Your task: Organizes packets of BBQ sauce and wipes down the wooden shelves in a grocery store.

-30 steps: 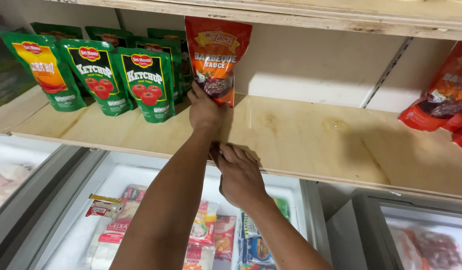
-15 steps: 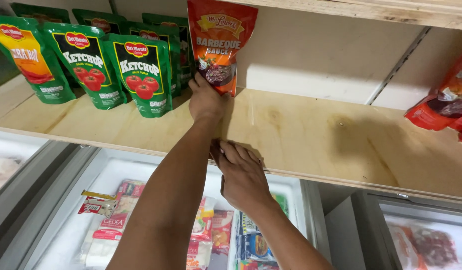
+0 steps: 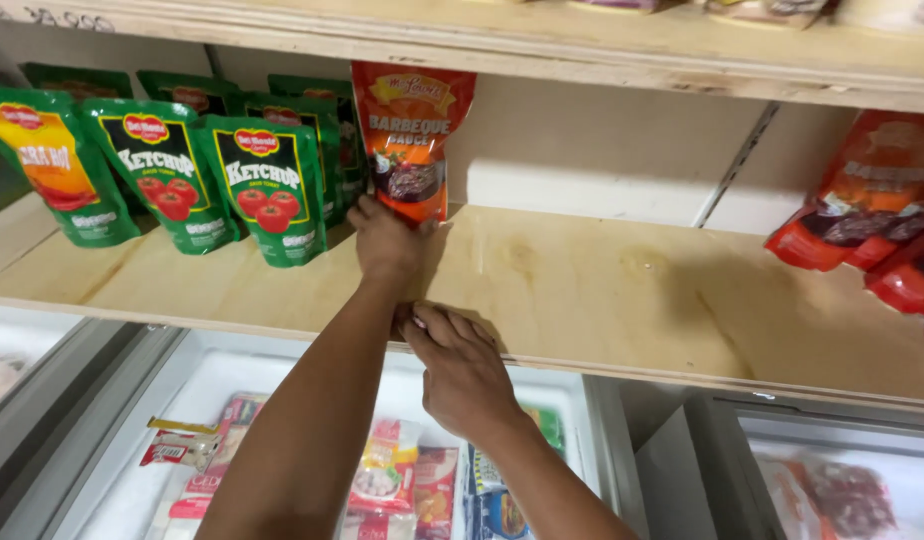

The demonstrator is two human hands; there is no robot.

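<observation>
We are holding the orange sauce pouch upright on the wooden shelf beside green ketchup pouches, left hand closed on its base; right hand is resting curled at the shelf edge, holding nothing we can see.

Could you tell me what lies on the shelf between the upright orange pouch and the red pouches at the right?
Nothing: the head view shows bare wooden shelf between the orange pouch and the red pouches.

green ketchup pouches stand in rows on the wooden shelf just left of the grip; red sauce pouches lean well off to its right; below the grip, a chest freezer holds frozen food packets
</observation>
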